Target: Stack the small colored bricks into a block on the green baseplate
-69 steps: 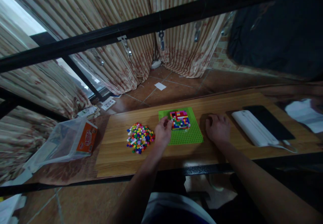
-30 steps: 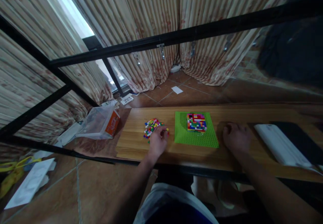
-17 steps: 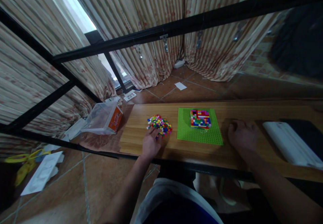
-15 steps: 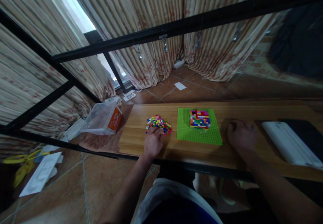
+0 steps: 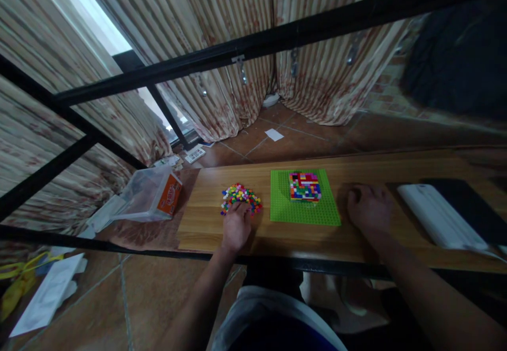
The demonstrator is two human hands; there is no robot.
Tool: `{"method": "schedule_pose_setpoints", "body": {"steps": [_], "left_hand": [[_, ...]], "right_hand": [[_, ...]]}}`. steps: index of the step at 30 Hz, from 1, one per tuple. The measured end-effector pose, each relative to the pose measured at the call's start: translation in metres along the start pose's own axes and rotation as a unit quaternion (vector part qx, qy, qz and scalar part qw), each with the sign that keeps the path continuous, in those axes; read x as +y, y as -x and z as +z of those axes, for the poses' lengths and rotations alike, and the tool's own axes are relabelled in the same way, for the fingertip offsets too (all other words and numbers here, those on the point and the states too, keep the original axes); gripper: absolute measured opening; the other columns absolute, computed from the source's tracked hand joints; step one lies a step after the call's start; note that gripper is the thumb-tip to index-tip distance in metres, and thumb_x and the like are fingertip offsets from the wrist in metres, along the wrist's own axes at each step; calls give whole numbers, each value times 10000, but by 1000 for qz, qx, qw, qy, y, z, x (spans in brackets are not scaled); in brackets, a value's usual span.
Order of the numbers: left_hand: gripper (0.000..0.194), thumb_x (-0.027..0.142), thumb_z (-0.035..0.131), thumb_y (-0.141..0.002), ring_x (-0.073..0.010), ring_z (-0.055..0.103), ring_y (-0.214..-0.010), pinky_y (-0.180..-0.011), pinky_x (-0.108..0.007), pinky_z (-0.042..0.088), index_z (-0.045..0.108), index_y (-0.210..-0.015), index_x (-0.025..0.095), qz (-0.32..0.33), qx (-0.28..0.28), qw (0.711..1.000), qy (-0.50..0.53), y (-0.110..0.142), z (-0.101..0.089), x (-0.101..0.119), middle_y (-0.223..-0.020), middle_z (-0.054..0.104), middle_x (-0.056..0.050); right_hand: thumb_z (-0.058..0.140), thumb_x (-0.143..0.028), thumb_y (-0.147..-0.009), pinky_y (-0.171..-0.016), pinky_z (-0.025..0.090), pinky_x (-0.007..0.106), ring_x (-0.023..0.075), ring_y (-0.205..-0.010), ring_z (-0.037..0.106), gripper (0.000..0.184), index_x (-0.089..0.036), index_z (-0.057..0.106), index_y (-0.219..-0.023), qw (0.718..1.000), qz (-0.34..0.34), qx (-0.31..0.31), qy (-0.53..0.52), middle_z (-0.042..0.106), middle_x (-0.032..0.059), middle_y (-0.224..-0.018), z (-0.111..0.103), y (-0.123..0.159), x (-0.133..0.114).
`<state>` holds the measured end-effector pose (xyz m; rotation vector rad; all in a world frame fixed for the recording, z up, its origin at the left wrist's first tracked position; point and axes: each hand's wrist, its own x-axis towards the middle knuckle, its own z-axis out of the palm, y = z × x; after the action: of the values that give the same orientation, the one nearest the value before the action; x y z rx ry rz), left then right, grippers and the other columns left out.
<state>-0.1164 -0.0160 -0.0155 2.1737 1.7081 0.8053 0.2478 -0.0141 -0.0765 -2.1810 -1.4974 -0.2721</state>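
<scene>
My left hand [image 5: 236,228] is at the near edge of a loose pile of small multicoloured building bricks [image 5: 238,191]. Its fingers are bent together among the bricks, and whatever is between the fingertips is too small to make out. To the right of the pile lies a green studded baseplate [image 5: 283,211], bearing a blocky structure of multicoloured bricks [image 5: 304,187] towards its far side. Beyond the plate's right edge my right hand [image 5: 370,208] rests on the tabletop, its fingers curled in loosely with nothing visible in them.
A clear plastic box [image 5: 138,195] with an orange label stands left of the wooden tabletop [image 5: 202,229]. At the right lie a white, long device [image 5: 441,216] and a dark flat item [image 5: 467,203]. A black metal bar [image 5: 261,47] crosses in front of the curtains.
The whole view has shifted slightly, so the table things appear a little further left. My left hand stays at the brick pile, and my right hand keeps its place beside the baseplate.
</scene>
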Motion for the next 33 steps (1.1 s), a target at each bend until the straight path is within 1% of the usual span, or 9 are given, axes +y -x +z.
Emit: {"method": "schedule_pose_setpoints", "body": {"steps": [3,7,10,12,15,18,21,26,33], "left_hand": [[141,166,526,-898,-163,634,-868,-824,-284,506,664,-911,193,-5,7,990,139,-5,1,11,-908,684,-36],[115,255,563,-900,-147,648,-846,-787,-250,516,646,-939,186,-28,-7,952,303,-11,6,31,-894,687,-31],[127,285,586,-886,-153,655,-858,-789,-253,525,646,-931,184,-35,-26,930,365,-14,13,44,-902,691,-38],[135,292,601,-877,-153,659,-827,-765,-253,530,663,-925,181,-38,-39,925,377,-17,18,50,-874,696,-36],[138,287,617,-871,-154,665,-813,-747,-251,532,702,-908,185,-19,-47,937,345,-27,25,57,-871,712,-37],[149,246,595,-882,-147,665,-802,-743,-245,532,736,-902,202,31,-60,957,284,-40,27,68,-878,719,-35],[201,172,555,-890,-134,665,-812,-773,-239,532,747,-928,217,75,-67,967,234,-53,27,80,-919,724,-34],[242,121,537,-890,-145,669,-860,-847,-262,533,744,-965,221,130,-82,975,162,-65,33,94,-951,717,-40],[349,86,521,-865,-176,669,-906,-893,-276,521,682,-1133,241,150,-150,975,64,-77,43,105,-1033,714,-46]], "right_hand": [[421,-302,-902,-862,387,451,320,-1034,519,369,-104,670,-1088,1000,5,-6,-2,646,203,-1102,-3,-1,-4],[421,-305,-899,-852,390,444,314,-1007,525,365,-119,672,-1087,1000,13,-6,12,652,182,-1095,-6,-1,-8],[416,-304,-898,-842,389,442,315,-1002,522,364,-124,671,-1086,1000,18,-4,20,650,178,-1088,-7,-1,-9],[412,-300,-901,-842,387,437,316,-1012,517,364,-119,670,-1082,1000,17,-5,22,649,180,-1086,-9,-1,-11],[412,-292,-906,-840,385,430,317,-1022,511,357,-114,669,-1079,1000,15,-5,20,650,180,-1077,-12,-1,-13],[412,-290,-911,-843,386,425,312,-1024,508,353,-120,668,-1084,1000,19,-7,18,650,174,-1084,-13,-2,-15],[407,-295,-917,-851,387,424,308,-1021,507,358,-121,667,-1090,999,26,-10,18,648,170,-1108,-14,-2,-15],[411,-284,-916,-866,383,438,311,-1025,503,351,-121,667,-1092,1000,26,-13,9,645,175,-1125,-14,-2,-16],[428,-278,-906,-858,376,435,308,-1018,504,343,-118,663,-1098,999,28,-17,-2,637,183,-1124,-12,-3,-14]]}}
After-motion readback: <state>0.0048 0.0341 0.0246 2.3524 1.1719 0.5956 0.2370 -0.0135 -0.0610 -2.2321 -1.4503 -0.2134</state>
